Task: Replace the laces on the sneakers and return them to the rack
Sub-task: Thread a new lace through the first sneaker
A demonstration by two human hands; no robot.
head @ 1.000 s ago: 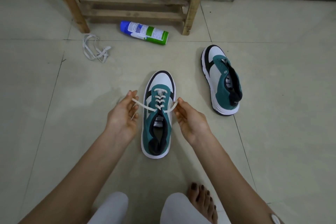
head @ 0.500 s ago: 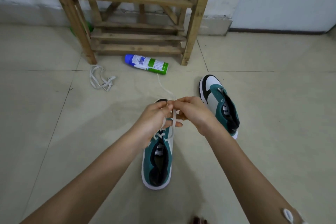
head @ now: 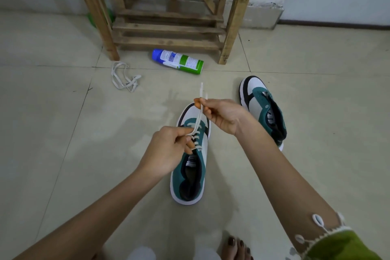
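A: Status?
B: Rack (head: 166, 27) at the wall; sneaker (head: 190, 175) on the floor before it. Left hand (head: 166, 150) pinches the lace (head: 199, 112) at the eyelets; right hand (head: 225, 116) pinches both ends above the toe.
A: Risk?
B: Uneven pull would likely leave unequal ends.

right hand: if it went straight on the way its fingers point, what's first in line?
Probably the loose lace lying near the rack. The right hand, pinching the lace ends, points forward-left over bare floor; the spray can lies right of that line. Its height is unclear, so it may pass over.
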